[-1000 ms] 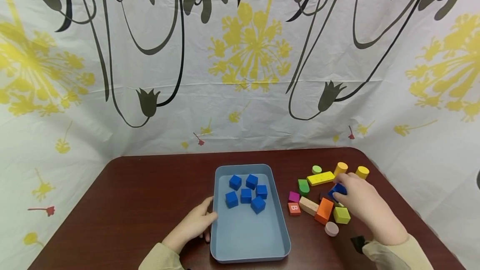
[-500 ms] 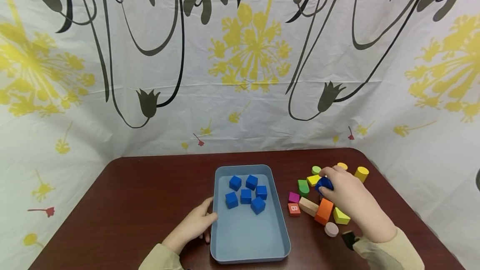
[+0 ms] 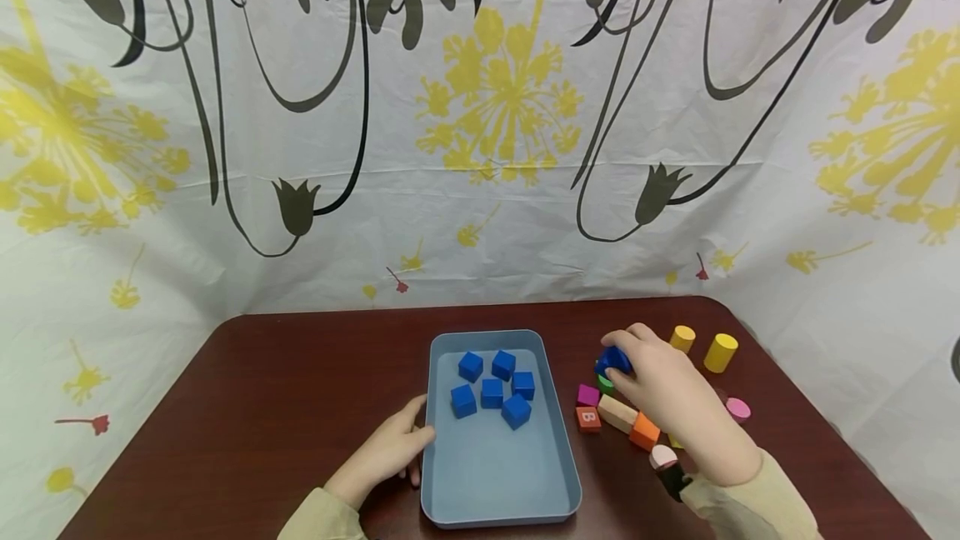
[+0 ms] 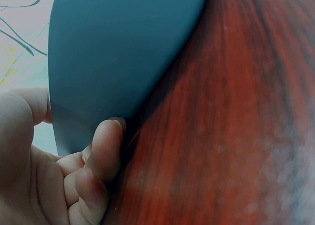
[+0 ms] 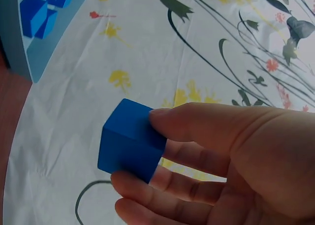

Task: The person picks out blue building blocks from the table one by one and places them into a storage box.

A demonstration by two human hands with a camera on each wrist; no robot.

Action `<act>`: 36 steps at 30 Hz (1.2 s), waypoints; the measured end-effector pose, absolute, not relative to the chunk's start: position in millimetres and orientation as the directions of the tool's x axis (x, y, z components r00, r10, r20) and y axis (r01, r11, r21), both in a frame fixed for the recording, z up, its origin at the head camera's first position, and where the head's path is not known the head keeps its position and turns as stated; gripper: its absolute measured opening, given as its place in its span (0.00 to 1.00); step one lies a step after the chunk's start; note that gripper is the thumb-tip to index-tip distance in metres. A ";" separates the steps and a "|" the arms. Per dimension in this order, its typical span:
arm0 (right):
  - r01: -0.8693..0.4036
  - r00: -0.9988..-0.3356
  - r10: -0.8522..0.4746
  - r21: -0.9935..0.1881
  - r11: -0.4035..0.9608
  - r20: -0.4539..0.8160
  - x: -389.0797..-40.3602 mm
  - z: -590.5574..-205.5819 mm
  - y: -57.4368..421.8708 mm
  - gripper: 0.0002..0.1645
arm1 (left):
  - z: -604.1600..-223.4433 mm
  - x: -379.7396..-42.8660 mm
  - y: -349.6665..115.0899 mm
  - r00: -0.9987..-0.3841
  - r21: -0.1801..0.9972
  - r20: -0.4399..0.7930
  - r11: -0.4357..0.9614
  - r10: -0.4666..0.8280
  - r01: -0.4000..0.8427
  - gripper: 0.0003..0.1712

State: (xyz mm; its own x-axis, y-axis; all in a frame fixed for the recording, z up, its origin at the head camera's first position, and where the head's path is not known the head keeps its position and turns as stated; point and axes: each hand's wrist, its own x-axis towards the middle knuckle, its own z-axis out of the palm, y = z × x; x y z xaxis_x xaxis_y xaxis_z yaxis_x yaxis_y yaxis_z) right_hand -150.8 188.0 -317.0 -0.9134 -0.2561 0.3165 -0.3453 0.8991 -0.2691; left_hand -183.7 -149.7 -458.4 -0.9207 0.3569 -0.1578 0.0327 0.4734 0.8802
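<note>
A blue cube (image 5: 132,140) is pinched between the thumb and fingers of my right hand (image 3: 667,386), above the green block (image 3: 604,385) at the right of the table. My left hand (image 3: 386,444) grips the left wall of the blue-grey tray (image 3: 498,482), thumb at the rim and fingers against the outside, as the left wrist view (image 4: 91,151) shows. Several blue cubes (image 3: 492,392) lie spread over the tray's far half; part of this group shows in the right wrist view's upper left corner.
Near my right hand lie a magenta block (image 3: 588,395), a red block with a letter B (image 3: 588,419), a natural wood block (image 3: 617,413) and an orange block (image 3: 645,432). Two yellow cylinders (image 3: 721,352) stand farther back. A pink disc (image 3: 738,410) lies right of my forearm.
My right hand has lifted the blue cube from among the loose blocks and moved left toward the tray. The left hand and the tray have stayed in place.
</note>
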 end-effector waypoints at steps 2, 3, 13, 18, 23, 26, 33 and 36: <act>-0.365 -0.903 -0.269 -0.267 0.892 0.335 -151.0 -318.6 183.9 0.18 | -458.3 -183.3 -149.6 -0.920 0.880 -0.160 0.474 0.358 0.031 0.36; -0.375 -0.897 -0.276 -0.263 0.889 0.345 -151.3 -319.2 182.0 0.18 | -458.2 -183.2 -149.5 -0.920 0.880 -0.161 0.473 0.358 0.030 0.37; -0.439 -0.861 -0.336 -0.226 0.869 0.382 -153.5 -320.0 165.6 0.20 | -458.2 -184.5 -150.4 -0.921 0.881 -0.157 0.472 0.358 0.034 0.36; -0.484 -0.837 -0.378 -0.212 0.849 0.397 -155.0 -321.0 155.5 0.20 | -458.3 -185.4 -151.1 -0.921 0.881 -0.154 0.472 0.357 0.036 0.36; -0.577 -0.776 -0.455 -0.200 0.792 0.437 -159.2 -325.1 144.7 0.20 | -458.8 -185.1 -151.4 -0.922 0.882 -0.156 0.470 0.355 0.032 0.36; -0.631 -0.741 -0.504 -0.201 0.750 0.444 -161.6 -327.9 138.2 0.20 | -459.0 -185.0 -151.5 -0.921 0.883 -0.156 0.469 0.358 0.032 0.36; -0.687 -0.707 -0.568 -0.215 0.694 0.422 -165.1 -333.4 125.9 0.21 | -458.6 -184.8 -151.2 -0.919 0.884 -0.157 0.467 0.361 0.032 0.36; -0.703 -0.695 -0.588 -0.221 0.676 0.413 -166.6 -335.4 121.5 0.20 | -458.4 -184.5 -151.0 -0.920 0.882 -0.159 0.470 0.358 0.031 0.36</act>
